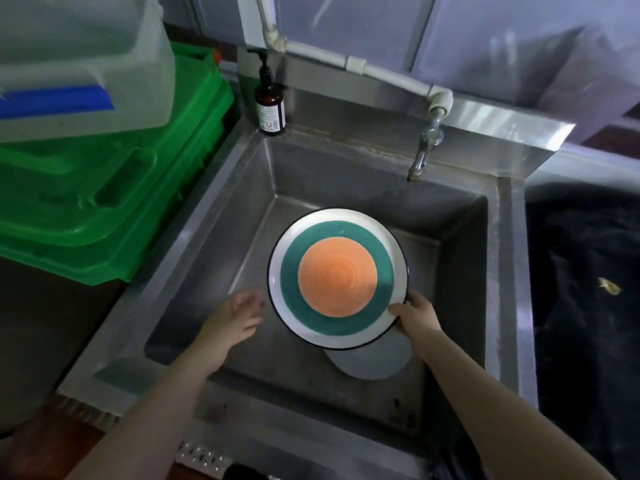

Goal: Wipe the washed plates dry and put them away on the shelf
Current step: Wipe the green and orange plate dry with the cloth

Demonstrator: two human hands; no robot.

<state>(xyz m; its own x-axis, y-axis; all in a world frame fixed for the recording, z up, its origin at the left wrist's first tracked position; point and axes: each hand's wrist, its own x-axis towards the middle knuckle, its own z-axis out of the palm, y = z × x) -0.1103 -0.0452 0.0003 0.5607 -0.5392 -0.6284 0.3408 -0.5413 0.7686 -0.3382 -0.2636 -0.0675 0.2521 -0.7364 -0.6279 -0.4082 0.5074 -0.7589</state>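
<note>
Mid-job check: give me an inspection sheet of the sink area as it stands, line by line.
Surface: steel sink, basin looks bare apart from a grey plate lying at the bottom.
Job's things: orange-and-teal plate held above the basin; no cloth seen.
Clutter: brown pump bottle at the back corner.
Hands: right hand grips the plate's rim; left hand open, apart from it.
Cables: nothing seen.
Surroundings: tap, green crates, clear tub.

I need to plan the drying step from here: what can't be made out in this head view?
- Grey plate in the sink: mostly hidden under the striped plate.
- Right hand grip: fingers behind the rim, unseen.
- Drying cloth and shelf: not in view.
- Dark heap on the right: too dim to identify.
- Bottle label: too small to read.
</note>
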